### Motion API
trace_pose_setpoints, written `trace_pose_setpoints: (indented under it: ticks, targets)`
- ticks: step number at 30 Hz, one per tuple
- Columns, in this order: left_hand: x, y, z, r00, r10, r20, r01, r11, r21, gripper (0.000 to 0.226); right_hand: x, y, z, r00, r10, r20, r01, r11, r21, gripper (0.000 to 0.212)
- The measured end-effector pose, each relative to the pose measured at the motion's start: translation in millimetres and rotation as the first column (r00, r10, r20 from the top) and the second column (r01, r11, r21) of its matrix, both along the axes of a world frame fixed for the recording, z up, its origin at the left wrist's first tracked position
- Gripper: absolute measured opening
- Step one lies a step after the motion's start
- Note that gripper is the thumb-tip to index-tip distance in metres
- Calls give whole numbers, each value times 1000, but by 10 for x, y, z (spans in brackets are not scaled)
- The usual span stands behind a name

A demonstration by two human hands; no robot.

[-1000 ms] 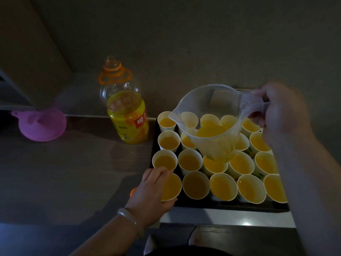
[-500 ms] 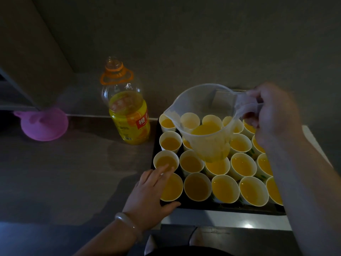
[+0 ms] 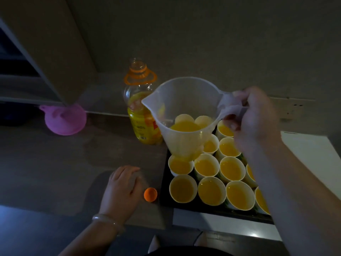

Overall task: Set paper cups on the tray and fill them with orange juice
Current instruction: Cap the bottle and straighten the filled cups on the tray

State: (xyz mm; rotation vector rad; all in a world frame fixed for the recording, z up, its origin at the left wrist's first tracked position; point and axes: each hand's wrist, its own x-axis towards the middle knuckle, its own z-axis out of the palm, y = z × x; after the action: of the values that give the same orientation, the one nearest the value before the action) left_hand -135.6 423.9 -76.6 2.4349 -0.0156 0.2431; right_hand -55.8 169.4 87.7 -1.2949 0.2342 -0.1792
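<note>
Head view. A dark tray [image 3: 164,183] lies on the right part of the tabletop [image 3: 55,163], packed with rows of paper cups [image 3: 183,188]. Every cup whose inside shows holds orange juice.

The right hand [image 3: 256,122] holds a clear plastic jug [image 3: 184,111] in the air over the tray's far left corner, fingers [image 3: 230,124] curled round the handle. The jug stands nearly upright, with a shallow pool of juice at its bottom. Its axis from handle to spout runs right to left, so the spout points away from the hand and past the tray's left edge. The cups right below the jug show only through its wall, and whether they are filled cannot be told.

The left hand [image 3: 121,189] rests palm down on the tabletop just left of the tray, fingers loosely spread and holding nothing.

Nearby things: an uncapped juice bottle [image 3: 140,117], partly full, stands just beyond the spout; its orange cap [image 3: 150,194] lies between the left hand and the tray; a pink funnel [image 3: 64,119] sits well to the left.

Judgement: filling looks nearly finished. For any further pour the spout must tip down and leftward, where the bottle stands close. The left hand is the nearer one to bottle and cap.
</note>
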Motion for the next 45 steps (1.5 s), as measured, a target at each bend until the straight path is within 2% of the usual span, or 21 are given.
trace_pose_setpoints:
  ticks: [2, 5, 7, 10, 14, 17, 20, 23, 25, 28, 30, 35, 39, 42, 45]
  targets:
    - [-28, 83, -32, 1000, 23, -13, -23, 999, 39, 35, 6, 184, -72, 998, 61, -24, -60, 997, 44, 40]
    - [-80, 185, -61, 996, 71, -49, -68, 997, 47, 16, 23, 449, -178, 988, 139, -63, -131, 985, 110, 51]
    - [-116, 262, -64, 997, 61, -35, -59, 997, 49, 14, 34, 609, -241, 983, 160, -91, -148, 981, 122, 47]
    - [-158, 380, -57, 999, 40, -30, -39, 998, 42, 27, 63, 779, -361, 978, 178, -111, -162, 977, 135, 39]
    - [-185, 519, -61, 999, 27, -22, -25, 998, 62, 34, 124, 948, -588, 966, 222, -134, -212, 974, 83, 33]
    - [-193, 595, -66, 1000, 12, 6, -12, 996, 90, 30, 189, 1024, -764, 943, 252, -217, -255, 967, 16, 22]
    - [-199, 652, -67, 1000, -12, 22, 10, 997, 80, 26, 219, 1077, -889, 925, 241, -296, -274, 959, -78, 28]
    - [-194, 692, -72, 999, -36, 20, 35, 997, 70, 20, 222, 1110, -971, 920, 230, -318, -272, 957, -95, 23]
    - [-184, 702, -74, 998, -61, 11, 60, 996, 70, 14, 224, 1128, -996, 911, 247, -331, -295, 950, -105, 31]
    - [-173, 703, -62, 996, -87, 36, 85, 994, 74, 22, 233, 1148, -1020, 904, 274, -328, -318, 944, -88, 28]
    - [-166, 704, -48, 994, -107, 35, 104, 992, 73, 23, 235, 1161, -1039, 899, 282, -334, -329, 940, -91, 23]
    - [-162, 702, -15, 990, -137, 20, 136, 989, 62, 22, 231, 1139, -1131, 875, 302, -379, -360, 928, -92, 25]
    - [-166, 664, 4, 990, -137, 38, 135, 989, 56, 23, 200, 1127, -1145, 867, 285, -408, -358, 927, -111, 51]
    - [-178, 643, 8, 989, -142, 39, 140, 988, 58, 22, 198, 1120, -1144, 860, 274, -431, -368, 917, -152, 41]
    - [-184, 621, 12, 988, -152, 40, 150, 987, 52, 19, 209, 1104, -1150, 852, 269, -449, -397, 891, -219, 41]
